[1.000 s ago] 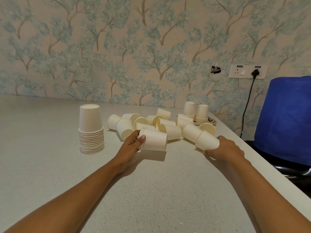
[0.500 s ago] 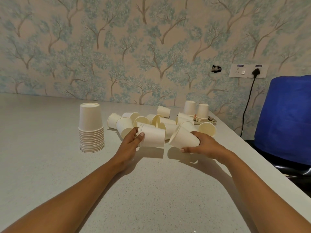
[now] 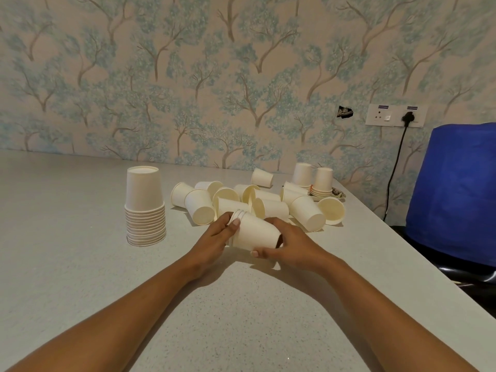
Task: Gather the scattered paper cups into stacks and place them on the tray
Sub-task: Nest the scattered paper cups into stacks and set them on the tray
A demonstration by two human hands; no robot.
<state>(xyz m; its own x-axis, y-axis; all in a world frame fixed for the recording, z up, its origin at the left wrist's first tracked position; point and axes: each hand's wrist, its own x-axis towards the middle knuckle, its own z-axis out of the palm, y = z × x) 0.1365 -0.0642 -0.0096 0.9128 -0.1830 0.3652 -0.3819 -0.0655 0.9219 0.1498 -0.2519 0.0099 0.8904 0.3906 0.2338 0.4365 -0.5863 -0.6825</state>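
Observation:
Both hands meet over the table on a short nested stack of white paper cups (image 3: 255,232) lying on its side. My left hand (image 3: 217,234) holds the rim end, where several rims show. My right hand (image 3: 290,242) grips the base end of the outer cup. Behind them lies a heap of several loose cups (image 3: 257,202) on their sides. A tall upside-down stack (image 3: 145,208) stands at the left. Two short upside-down stacks (image 3: 312,178) stand on a patterned tray (image 3: 338,194) at the back right, mostly hidden by them.
The grey speckled table (image 3: 80,264) runs to a papered wall. Its right edge slants from the tray toward me. Beyond that edge stands a chair with a blue cover (image 3: 453,189). A black cable (image 3: 394,167) hangs from a wall socket.
My right hand carried a cup leftward from the heap's right side and slid it over the cups in my left hand. Both hands have come together.

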